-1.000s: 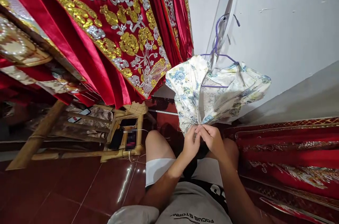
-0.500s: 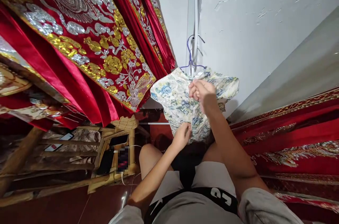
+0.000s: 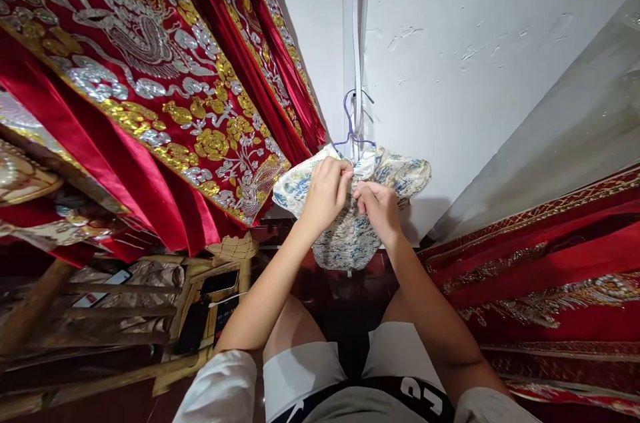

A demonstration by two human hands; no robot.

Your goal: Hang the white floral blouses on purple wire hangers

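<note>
A small white garment with blue flowers (image 3: pixel 350 236) hangs on a purple wire hanger (image 3: pixel 350 126) against the white wall. My left hand (image 3: pixel 325 193) grips the cloth near the collar, fingers closed. Just right of it, my right hand (image 3: pixel 380 206) pinches the same cloth at the garment's upper front. The two hands almost touch below the hanger's hook. I am sitting, with my knees under the garment.
Red satin hangings with gold and silver embroidery (image 3: pixel 165 96) fill the left side. More red embroidered cloth (image 3: pixel 550 276) lies at the right. A bamboo rack (image 3: pixel 150 316) with phones (image 3: pixel 225 316) on it stands at the lower left on the red tile floor.
Both hands have risen from the garment's lower hem to its collar, the right one first. The view has tilted upward.
</note>
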